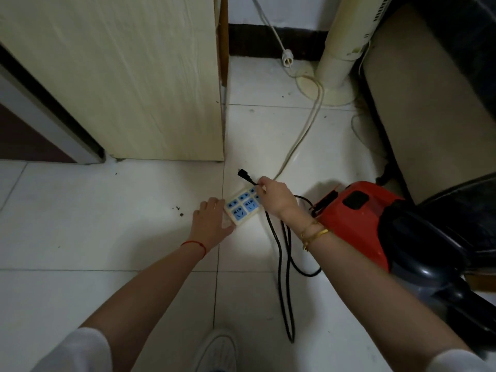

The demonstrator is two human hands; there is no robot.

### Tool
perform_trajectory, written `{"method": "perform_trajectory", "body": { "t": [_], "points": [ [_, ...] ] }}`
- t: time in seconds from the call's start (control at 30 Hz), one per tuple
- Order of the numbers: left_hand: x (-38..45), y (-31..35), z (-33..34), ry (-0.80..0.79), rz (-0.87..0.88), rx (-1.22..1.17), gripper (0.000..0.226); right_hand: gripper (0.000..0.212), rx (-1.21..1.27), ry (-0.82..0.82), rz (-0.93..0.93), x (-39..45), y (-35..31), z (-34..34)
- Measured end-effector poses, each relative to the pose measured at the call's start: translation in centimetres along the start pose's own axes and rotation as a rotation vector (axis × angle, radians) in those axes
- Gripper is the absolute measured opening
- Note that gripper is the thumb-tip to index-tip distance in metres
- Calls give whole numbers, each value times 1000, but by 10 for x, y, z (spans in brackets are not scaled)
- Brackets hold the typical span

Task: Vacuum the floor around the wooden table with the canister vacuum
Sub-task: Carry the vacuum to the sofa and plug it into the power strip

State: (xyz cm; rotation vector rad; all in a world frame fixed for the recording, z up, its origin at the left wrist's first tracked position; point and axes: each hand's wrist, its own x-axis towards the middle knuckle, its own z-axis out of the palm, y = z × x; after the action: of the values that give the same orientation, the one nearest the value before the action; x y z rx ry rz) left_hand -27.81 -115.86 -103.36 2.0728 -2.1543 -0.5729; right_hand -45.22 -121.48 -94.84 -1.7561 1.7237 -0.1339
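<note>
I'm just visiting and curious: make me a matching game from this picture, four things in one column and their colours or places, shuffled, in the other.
Things:
1. vacuum
2. power strip
3. plug
4. fan base

Descriptions:
A. black, pinched by its cord in the right hand
B. red body, at the right on the floor
C. cream, round, far by the wall
D. white with blue sockets, touched by the left hand

Pairs: 1-B, 2-D, 3-A, 4-C

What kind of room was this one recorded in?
Probably a room in a home: white tiled floor, a cream cupboard, a tower fan, and a power strip on the floor beside a red vacuum.
</note>
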Motion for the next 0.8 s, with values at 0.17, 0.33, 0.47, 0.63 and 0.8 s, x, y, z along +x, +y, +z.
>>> {"method": "perform_trajectory", "body": {
  "t": [0.17, 0.33, 0.47, 0.63, 0.8],
  "points": [
    [6, 5, 15, -10, -63, -42, 77, 30, -414, -40, -153, 7, 6, 11],
    [7, 6, 19, 59, -80, -129, 71, 37, -611, -45, -281, 7, 7, 11],
    [9, 6, 18, 78, -82, -153, 68, 27, -732, 5, -337, 9, 1, 14],
    [9, 5, 19, 86, -85, -167, 65, 17, -829, -42, -340, 10, -15, 14],
    [11, 4, 20, 89, -85, -182, 66, 16, -953, -95, -418, 10, -32, 10]
  ]
}}
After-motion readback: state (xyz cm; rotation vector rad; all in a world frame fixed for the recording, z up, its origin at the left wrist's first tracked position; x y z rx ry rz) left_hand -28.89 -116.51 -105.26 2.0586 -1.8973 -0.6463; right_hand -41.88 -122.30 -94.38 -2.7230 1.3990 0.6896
